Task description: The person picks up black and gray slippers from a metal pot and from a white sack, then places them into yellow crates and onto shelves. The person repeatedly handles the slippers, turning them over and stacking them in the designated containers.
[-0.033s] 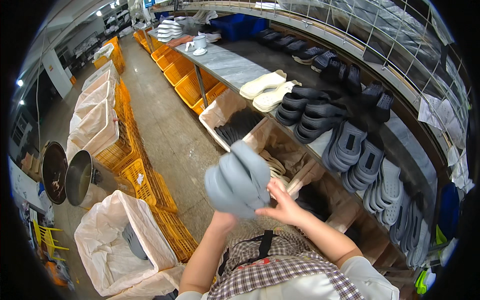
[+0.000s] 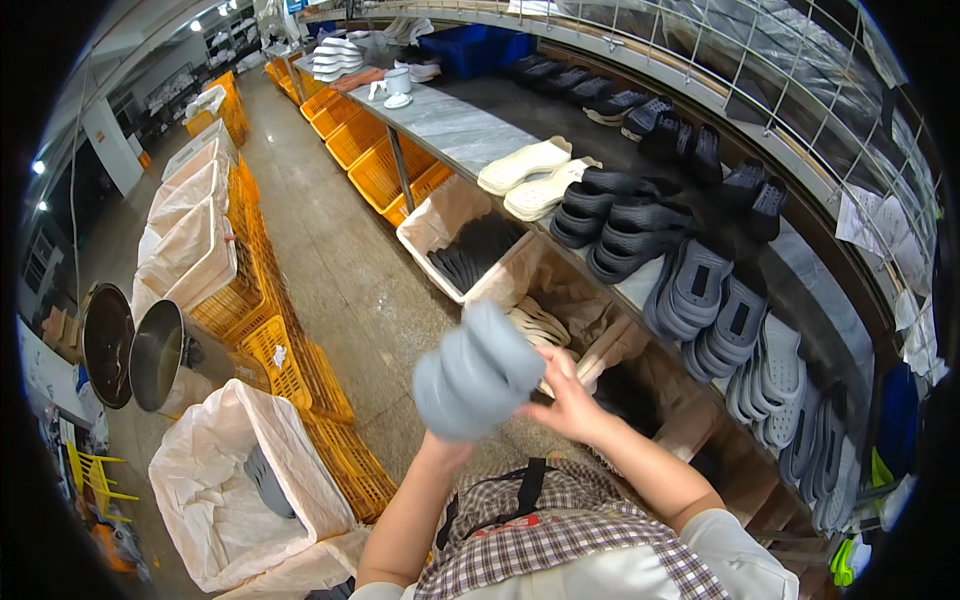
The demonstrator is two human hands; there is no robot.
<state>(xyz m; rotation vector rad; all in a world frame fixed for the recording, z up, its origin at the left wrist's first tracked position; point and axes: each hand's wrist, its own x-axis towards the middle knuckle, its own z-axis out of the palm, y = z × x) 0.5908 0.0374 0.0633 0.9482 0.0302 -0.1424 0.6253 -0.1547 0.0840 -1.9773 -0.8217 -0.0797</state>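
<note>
A stack of grey foam clogs [image 2: 478, 375], nested and blurred by motion, is held up in front of my body. My left hand [image 2: 447, 446] bears it from below; its fingers are hidden behind the clogs. At the stack's right edge, the thumb and fingers of my right hand [image 2: 572, 408] close on the clogs. To the lower left, a lined basket [image 2: 200, 480] holds a few grey pieces [image 2: 267, 484]. Beyond the stack, another lined basket [image 2: 425, 225] contains dark grey pieces [image 2: 468, 255]. Cream pieces [image 2: 540, 325] lie in the bin just behind my right hand.
A long table [image 2: 455, 120] on the right bears cream shoes [image 2: 540, 175], black clogs [image 2: 625, 225], grey clogs [image 2: 695, 285] and dark shoes along the back. Yellow crates [image 2: 360, 145] sit under it. More lined crates [image 2: 195, 235] and a metal drum [image 2: 165, 355] stand left.
The clog stack has shifted slightly downward and tilted in my hands, and is more blurred. My right hand has moved a little with it, still gripping its edge.
</note>
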